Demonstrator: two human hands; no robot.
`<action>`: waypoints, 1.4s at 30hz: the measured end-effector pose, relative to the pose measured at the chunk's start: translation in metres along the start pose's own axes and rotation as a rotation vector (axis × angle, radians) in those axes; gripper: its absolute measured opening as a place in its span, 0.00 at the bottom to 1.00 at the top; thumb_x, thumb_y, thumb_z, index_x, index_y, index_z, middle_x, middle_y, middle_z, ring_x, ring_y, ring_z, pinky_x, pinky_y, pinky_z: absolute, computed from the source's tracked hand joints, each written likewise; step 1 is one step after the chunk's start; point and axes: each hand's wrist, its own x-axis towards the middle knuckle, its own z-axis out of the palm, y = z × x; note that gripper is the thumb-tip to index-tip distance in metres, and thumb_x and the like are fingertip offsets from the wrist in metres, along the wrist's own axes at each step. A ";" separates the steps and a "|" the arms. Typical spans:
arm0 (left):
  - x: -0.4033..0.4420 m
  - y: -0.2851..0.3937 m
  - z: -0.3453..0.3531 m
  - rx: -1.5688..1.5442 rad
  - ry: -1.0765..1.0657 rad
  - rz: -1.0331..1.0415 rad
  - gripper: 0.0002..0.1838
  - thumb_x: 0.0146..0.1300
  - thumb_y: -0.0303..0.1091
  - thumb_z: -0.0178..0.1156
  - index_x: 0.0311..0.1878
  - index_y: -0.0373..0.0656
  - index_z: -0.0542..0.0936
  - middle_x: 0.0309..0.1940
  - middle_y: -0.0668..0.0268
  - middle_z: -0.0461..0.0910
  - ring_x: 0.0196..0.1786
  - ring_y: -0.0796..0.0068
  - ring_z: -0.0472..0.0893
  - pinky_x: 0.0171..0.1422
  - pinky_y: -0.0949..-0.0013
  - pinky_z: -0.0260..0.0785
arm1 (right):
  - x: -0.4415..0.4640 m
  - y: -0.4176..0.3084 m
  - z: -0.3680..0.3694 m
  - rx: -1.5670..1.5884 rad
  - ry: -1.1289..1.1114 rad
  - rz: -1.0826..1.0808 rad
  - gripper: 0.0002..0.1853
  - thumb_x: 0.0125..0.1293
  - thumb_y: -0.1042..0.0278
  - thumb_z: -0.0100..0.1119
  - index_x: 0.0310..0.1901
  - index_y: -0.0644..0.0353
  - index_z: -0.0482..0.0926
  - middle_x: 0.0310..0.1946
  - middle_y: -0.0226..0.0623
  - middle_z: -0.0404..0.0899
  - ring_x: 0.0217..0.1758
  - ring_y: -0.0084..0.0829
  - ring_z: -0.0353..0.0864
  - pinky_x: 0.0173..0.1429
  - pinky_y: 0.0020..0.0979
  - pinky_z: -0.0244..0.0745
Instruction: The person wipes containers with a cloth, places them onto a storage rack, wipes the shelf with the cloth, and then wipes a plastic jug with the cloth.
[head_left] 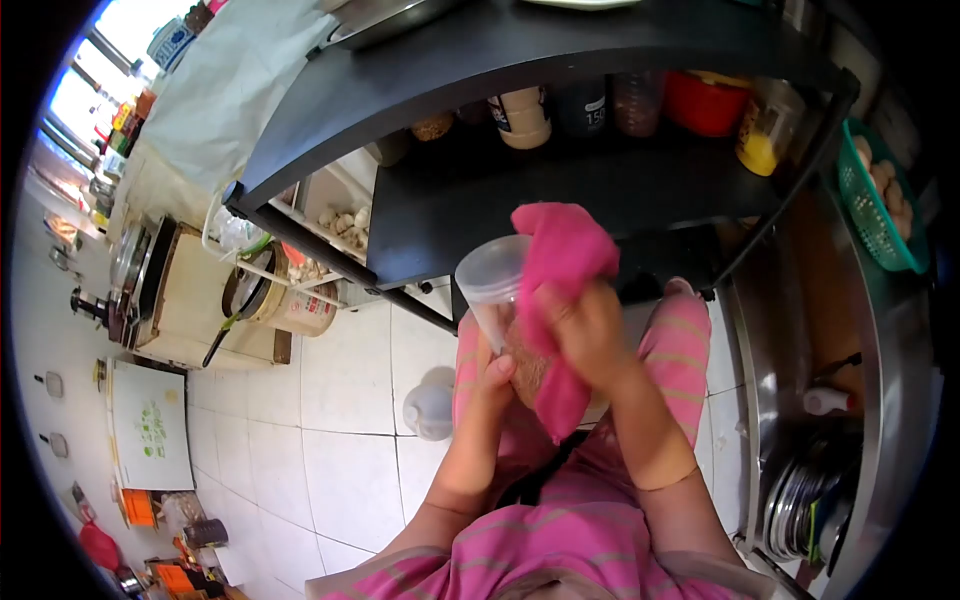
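Jar (488, 272) is being held above the lap, its top leaning left, just in front of a black shelf (430, 215). Its lower part is being clasped by the left hand (498, 380); the thumb is showing, the other fingers are mostly being hidden. A bunched pink cloth (568, 240) is being pinched in the right hand (588, 328) and set against the jar's right side, a loose end hanging below. Contact inside the rim is not being shown clearly.

Step is being judged as wiping. A secure left grip, low down, is being advised, without squeezing, as the wall is looking thin. Even pressure through the right grip is being recommended, the jar being turned little by little so that no strip is being missed. Gathering of the loose end is also being suggested, lest the clothing (680, 350) be brushed.
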 end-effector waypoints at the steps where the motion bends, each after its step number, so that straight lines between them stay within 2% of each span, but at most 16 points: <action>1: -0.002 -0.001 -0.001 -0.001 0.000 -0.002 0.56 0.43 0.62 0.70 0.70 0.38 0.58 0.60 0.57 0.67 0.62 0.62 0.70 0.68 0.63 0.61 | 0.003 0.018 -0.004 -0.001 0.001 0.001 0.24 0.67 0.47 0.55 0.52 0.60 0.78 0.44 0.54 0.77 0.48 0.55 0.76 0.57 0.45 0.70; 3: -0.006 -0.004 -0.006 -0.004 -0.124 0.004 0.56 0.44 0.61 0.69 0.71 0.38 0.56 0.56 0.56 0.69 0.59 0.61 0.72 0.64 0.63 0.64 | 0.010 0.074 0.003 0.421 -0.034 0.126 0.24 0.71 0.46 0.49 0.54 0.61 0.77 0.38 0.50 0.79 0.41 0.52 0.79 0.51 0.42 0.73; 4: -0.005 0.000 -0.001 0.027 -0.109 0.023 0.56 0.44 0.63 0.68 0.70 0.37 0.56 0.52 0.57 0.69 0.56 0.63 0.73 0.60 0.64 0.66 | -0.006 0.097 0.016 -0.012 0.185 -0.228 0.28 0.74 0.45 0.42 0.48 0.66 0.80 0.38 0.46 0.84 0.43 0.40 0.83 0.52 0.35 0.73; 8: 0.000 0.001 -0.005 0.180 0.135 0.157 0.55 0.45 0.63 0.68 0.68 0.36 0.58 0.53 0.56 0.69 0.56 0.63 0.73 0.59 0.62 0.68 | -0.030 0.047 0.013 0.096 0.073 0.158 0.21 0.74 0.50 0.47 0.42 0.62 0.81 0.29 0.48 0.81 0.36 0.45 0.82 0.43 0.41 0.73; 11: 0.012 -0.015 -0.031 0.300 0.227 0.334 0.53 0.47 0.61 0.69 0.68 0.36 0.59 0.55 0.55 0.69 0.58 0.62 0.73 0.61 0.61 0.68 | -0.042 0.066 0.018 0.022 0.118 0.048 0.19 0.72 0.53 0.51 0.41 0.62 0.80 0.29 0.47 0.81 0.33 0.44 0.83 0.39 0.40 0.73; 15: 0.066 0.011 -0.036 0.534 0.294 0.514 0.49 0.54 0.48 0.68 0.72 0.38 0.54 0.62 0.52 0.67 0.61 0.60 0.71 0.65 0.59 0.66 | -0.039 0.069 0.004 0.191 0.041 0.117 0.16 0.70 0.56 0.55 0.36 0.63 0.81 0.27 0.45 0.82 0.29 0.36 0.82 0.35 0.35 0.72; 19: 0.150 0.017 -0.057 0.520 0.263 0.363 0.59 0.47 0.24 0.74 0.76 0.39 0.43 0.70 0.51 0.56 0.69 0.57 0.64 0.72 0.60 0.59 | -0.033 0.092 -0.006 0.088 0.024 0.156 0.16 0.70 0.57 0.56 0.35 0.64 0.81 0.25 0.39 0.82 0.28 0.28 0.80 0.35 0.31 0.72; 26: 0.291 -0.034 -0.125 0.975 0.236 0.493 0.45 0.53 0.24 0.69 0.72 0.37 0.55 0.64 0.58 0.67 0.62 0.63 0.71 0.66 0.61 0.64 | -0.053 0.137 -0.010 0.207 0.192 0.344 0.16 0.70 0.58 0.57 0.38 0.65 0.82 0.25 0.32 0.81 0.30 0.21 0.75 0.38 0.29 0.72; 31: 0.359 -0.068 -0.162 0.795 0.067 0.524 0.35 0.60 0.22 0.61 0.69 0.40 0.59 0.59 0.60 0.72 0.58 0.66 0.72 0.66 0.61 0.64 | -0.063 0.123 -0.034 0.214 0.192 0.393 0.15 0.70 0.59 0.58 0.40 0.66 0.82 0.30 0.32 0.83 0.34 0.20 0.76 0.41 0.27 0.72; 33: 0.359 -0.075 -0.151 2.202 0.270 1.048 0.31 0.64 0.31 0.59 0.68 0.34 0.60 0.65 0.49 0.63 0.70 0.51 0.63 0.73 0.55 0.54 | -0.065 0.126 -0.048 0.340 0.391 0.478 0.13 0.72 0.64 0.55 0.39 0.65 0.83 0.31 0.25 0.82 0.35 0.16 0.73 0.39 0.24 0.70; 35: 0.299 -0.047 -0.093 1.228 0.451 0.668 0.24 0.65 0.27 0.58 0.62 0.33 0.65 0.57 0.54 0.72 0.55 0.62 0.71 0.64 0.60 0.62 | -0.063 0.125 -0.067 0.610 0.611 0.504 0.15 0.73 0.60 0.53 0.31 0.60 0.81 0.25 0.21 0.75 0.28 0.13 0.67 0.32 0.21 0.62; 37: 0.225 -0.042 -0.042 1.025 0.389 0.851 0.19 0.65 0.33 0.60 0.54 0.32 0.70 0.50 0.53 0.68 0.53 0.56 0.70 0.60 0.58 0.62 | -0.074 0.132 -0.087 0.636 0.677 0.443 0.18 0.72 0.55 0.54 0.32 0.60 0.81 0.25 0.25 0.77 0.27 0.17 0.71 0.32 0.22 0.66; 38: 0.180 -0.051 -0.010 0.917 0.319 0.808 0.14 0.65 0.30 0.59 0.49 0.34 0.70 0.45 0.57 0.67 0.44 0.63 0.69 0.50 0.61 0.63 | -0.074 0.128 -0.093 0.636 0.754 0.419 0.18 0.72 0.54 0.54 0.34 0.61 0.81 0.27 0.27 0.79 0.28 0.18 0.73 0.34 0.23 0.68; 40: 0.101 -0.095 -0.002 1.136 -0.134 0.821 0.09 0.56 0.23 0.59 0.40 0.40 0.73 0.33 0.60 0.70 0.38 0.63 0.70 0.43 0.62 0.63 | -0.071 0.120 -0.099 0.630 0.834 0.405 0.18 0.72 0.54 0.54 0.35 0.62 0.81 0.28 0.29 0.80 0.30 0.19 0.75 0.36 0.23 0.70; 41: 0.065 -0.130 0.010 0.966 -0.244 0.637 0.07 0.53 0.23 0.60 0.36 0.42 0.75 0.30 0.59 0.70 0.37 0.60 0.72 0.41 0.61 0.64 | -0.069 0.117 -0.101 0.668 0.925 0.417 0.18 0.72 0.54 0.54 0.37 0.62 0.82 0.30 0.30 0.81 0.31 0.19 0.76 0.37 0.23 0.71; 42: 0.025 -0.161 0.010 0.900 -0.344 0.079 0.07 0.53 0.24 0.60 0.36 0.42 0.77 0.32 0.58 0.73 0.39 0.58 0.75 0.44 0.60 0.67 | -0.069 0.117 -0.103 0.706 1.016 0.429 0.18 0.72 0.54 0.55 0.39 0.63 0.82 0.31 0.31 0.82 0.32 0.20 0.77 0.38 0.24 0.72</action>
